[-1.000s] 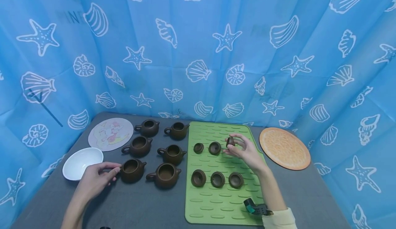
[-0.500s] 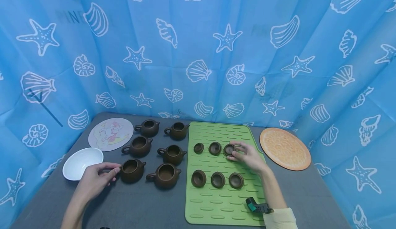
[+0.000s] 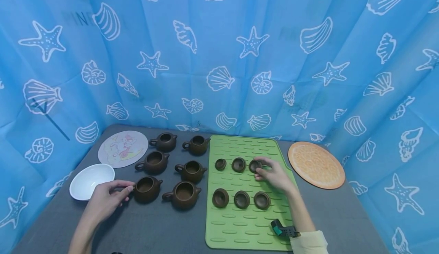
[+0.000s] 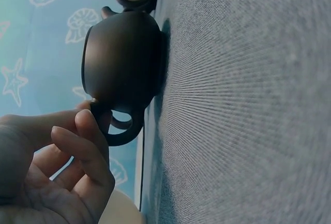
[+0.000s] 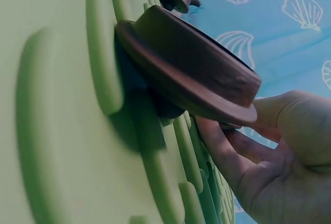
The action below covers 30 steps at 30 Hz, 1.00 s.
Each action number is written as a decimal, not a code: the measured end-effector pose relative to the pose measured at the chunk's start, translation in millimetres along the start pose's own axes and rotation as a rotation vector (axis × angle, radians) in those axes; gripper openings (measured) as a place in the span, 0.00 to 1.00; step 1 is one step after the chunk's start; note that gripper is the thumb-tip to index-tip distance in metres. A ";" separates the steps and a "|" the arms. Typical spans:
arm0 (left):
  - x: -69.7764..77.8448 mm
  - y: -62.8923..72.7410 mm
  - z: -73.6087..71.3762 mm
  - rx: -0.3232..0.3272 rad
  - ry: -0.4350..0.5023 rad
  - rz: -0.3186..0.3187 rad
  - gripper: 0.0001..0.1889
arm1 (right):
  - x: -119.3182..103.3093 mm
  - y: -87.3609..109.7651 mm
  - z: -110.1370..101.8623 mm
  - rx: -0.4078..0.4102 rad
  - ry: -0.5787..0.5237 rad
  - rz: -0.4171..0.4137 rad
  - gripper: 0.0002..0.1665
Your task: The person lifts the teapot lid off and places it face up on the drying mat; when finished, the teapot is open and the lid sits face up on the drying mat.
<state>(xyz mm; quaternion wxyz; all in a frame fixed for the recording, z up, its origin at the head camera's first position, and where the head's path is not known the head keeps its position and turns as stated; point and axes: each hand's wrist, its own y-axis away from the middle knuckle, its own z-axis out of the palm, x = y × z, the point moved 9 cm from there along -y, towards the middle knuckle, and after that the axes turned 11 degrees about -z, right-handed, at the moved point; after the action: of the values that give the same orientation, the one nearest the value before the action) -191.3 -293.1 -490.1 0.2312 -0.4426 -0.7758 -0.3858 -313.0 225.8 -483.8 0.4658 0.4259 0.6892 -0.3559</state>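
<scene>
My left hand (image 3: pixel 106 198) pinches the handle of a dark brown lidless teapot (image 3: pixel 146 190) on the grey tabletop. The left wrist view shows thumb and finger at the top of that handle (image 4: pixel 121 140). On the green mat (image 3: pixel 236 223), teapot lids lie hollow side up in two rows. At the right end of the far row, fingers of my right hand (image 3: pixel 276 176) hold the edge of a lid (image 3: pixel 254 166). The right wrist view has a nearer lid (image 5: pixel 191 69) hiding most of the held one; my right hand (image 5: pixel 279 157) is behind it.
Several other open teapots (image 3: pixel 183 195) stand in two columns left of the mat. A white bowl (image 3: pixel 90 179) and a pink-patterned round mat (image 3: pixel 122 149) are at the left. An orange-patterned round mat (image 3: pixel 315 164) lies right. A blue shell-print curtain (image 3: pixel 219 56) encloses the table.
My right hand has tipped the raised lid over and lowered it to the mat, hollow side up, ending the far row. The left hand stays at the teapot handle.
</scene>
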 end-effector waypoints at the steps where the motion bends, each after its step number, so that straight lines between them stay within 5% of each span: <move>1: 0.1 0.0 0.0 0.000 -0.002 0.000 0.19 | -0.2 -0.2 1.1 -0.009 0.004 -0.003 0.31; 30: -1.3 -0.1 -0.2 0.008 -0.005 0.006 0.20 | 6.4 3.7 0.7 -0.053 -0.015 0.041 0.40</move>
<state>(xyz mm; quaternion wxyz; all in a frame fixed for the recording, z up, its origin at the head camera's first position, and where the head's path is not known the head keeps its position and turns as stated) -190.7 -293.9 -490.9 0.2325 -0.4450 -0.7765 -0.3808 -310.7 228.2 -490.5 0.4893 0.4248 0.6858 -0.3313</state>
